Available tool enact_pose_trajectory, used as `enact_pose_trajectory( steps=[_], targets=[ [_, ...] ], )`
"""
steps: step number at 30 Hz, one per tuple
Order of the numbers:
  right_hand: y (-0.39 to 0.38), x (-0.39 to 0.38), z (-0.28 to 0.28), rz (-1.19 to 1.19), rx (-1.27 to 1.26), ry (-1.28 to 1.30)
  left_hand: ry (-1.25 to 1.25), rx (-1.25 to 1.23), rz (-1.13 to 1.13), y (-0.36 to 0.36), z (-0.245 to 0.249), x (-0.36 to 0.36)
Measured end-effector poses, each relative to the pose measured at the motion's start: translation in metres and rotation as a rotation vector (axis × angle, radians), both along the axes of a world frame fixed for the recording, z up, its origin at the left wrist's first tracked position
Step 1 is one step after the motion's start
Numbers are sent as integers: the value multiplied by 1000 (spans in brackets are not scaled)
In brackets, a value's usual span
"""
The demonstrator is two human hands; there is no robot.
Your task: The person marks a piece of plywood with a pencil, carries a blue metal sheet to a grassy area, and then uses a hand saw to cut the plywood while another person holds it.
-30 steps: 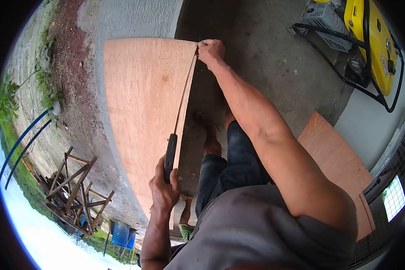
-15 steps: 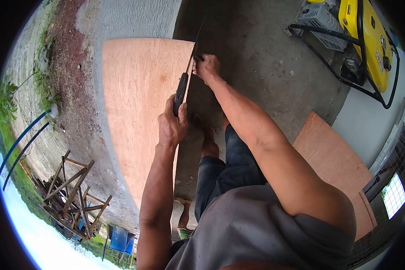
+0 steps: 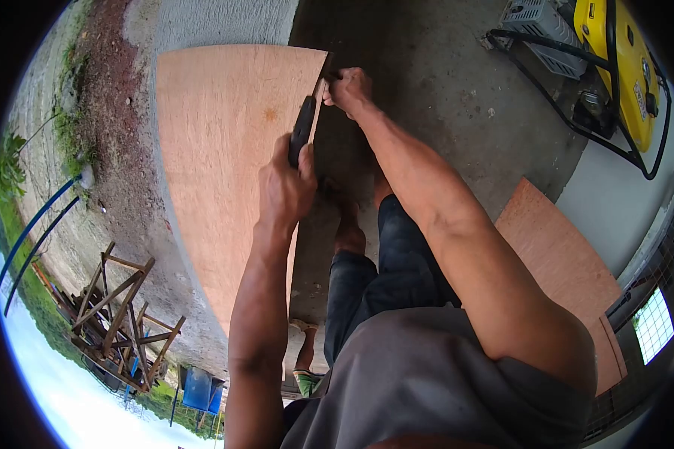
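Grey shirt, dark jeans; left hand, right hand bare.

One head-worn fisheye view looks steeply down, close over the plywood sheet and concrete floor.

The concrete floor bears a yellow generator and a flat plywood sheet, near the large plywood board.

Daylit grey concrete floor bears a yellow generator; stacked wooden frames lie outside.
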State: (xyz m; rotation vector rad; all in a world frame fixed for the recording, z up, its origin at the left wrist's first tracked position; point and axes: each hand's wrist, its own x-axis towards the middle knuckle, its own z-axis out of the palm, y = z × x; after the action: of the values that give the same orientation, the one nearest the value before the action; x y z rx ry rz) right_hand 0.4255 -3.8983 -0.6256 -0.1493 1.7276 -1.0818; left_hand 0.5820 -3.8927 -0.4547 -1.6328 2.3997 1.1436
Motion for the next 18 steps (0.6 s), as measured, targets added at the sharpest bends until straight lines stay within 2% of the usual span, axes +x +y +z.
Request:
enact_pose_trajectory(
  steps=[1, 2, 5, 7, 9, 11, 15, 18],
  targets=[
    [-1, 1, -10, 33, 35, 98, 35, -49, -17, -7, -18, -10],
    [-3, 2, -21, 70, 67, 195, 30, -14, -2, -6, -13, -10],
    [3, 17, -46, 92, 87, 328, -75, 140, 49, 19, 55, 24],
    [1, 14, -42, 98, 56, 379, -37, 118, 53, 50, 95, 66],
    [2, 11, -26, 150, 14, 422, -154, 208, 101, 63, 122, 84],
    [0, 5, -19, 106, 68, 267, -11, 123, 55, 55, 92, 76],
    [0, 4, -38, 93, 29, 60, -21, 18, -9, -13, -22, -11],
    [1, 12, -23, 67, 67, 326, 13, 79, 27, -9, -5, -5]
  ],
)
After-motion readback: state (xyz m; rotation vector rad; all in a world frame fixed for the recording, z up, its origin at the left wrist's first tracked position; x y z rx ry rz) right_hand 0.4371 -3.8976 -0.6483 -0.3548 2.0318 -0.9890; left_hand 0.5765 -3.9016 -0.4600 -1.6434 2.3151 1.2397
